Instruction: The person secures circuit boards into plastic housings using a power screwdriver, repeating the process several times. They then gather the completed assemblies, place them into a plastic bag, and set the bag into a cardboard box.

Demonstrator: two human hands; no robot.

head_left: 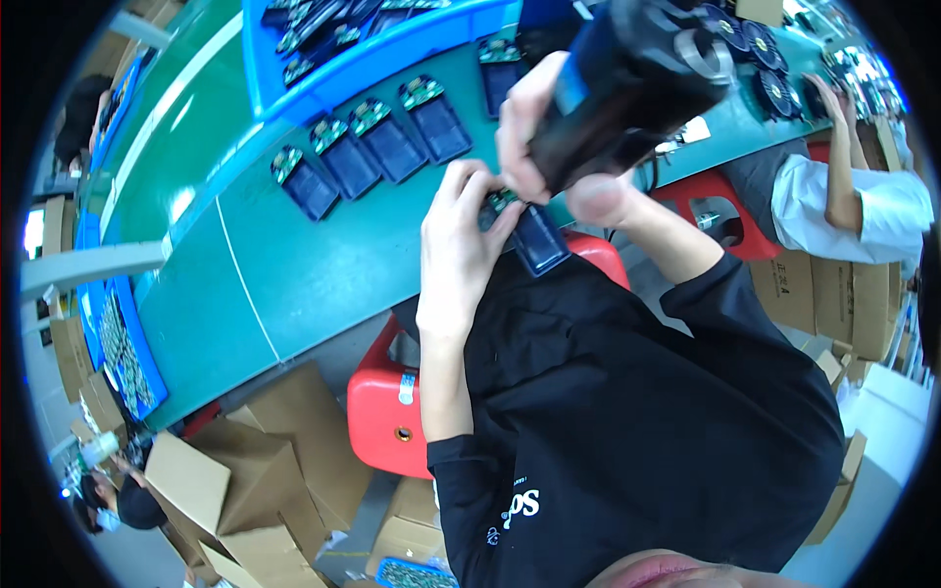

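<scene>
Near the bench edge, my left hand (456,235) closes its fingers round the board end of a small dark-blue plastic case (539,240) with a green circuit board. My right hand (529,122) grips a black power screwdriver (632,88), held tilted above that end of the case. Its tip is hidden behind my fingers, so I cannot tell whether it touches a screw. Beyond my hands, several similar cases (392,145) lie in a slanting row on the green bench (260,260), each with a green board at its far end. One more case (500,76) lies just left of the screwdriver.
A blue bin (392,57) holding more dark parts stands at the far side. Black fans (769,64) lie at the far right, near a co-worker in a light shirt (853,206). Red stools (387,421) and cardboard boxes (265,470) stand below the bench edge.
</scene>
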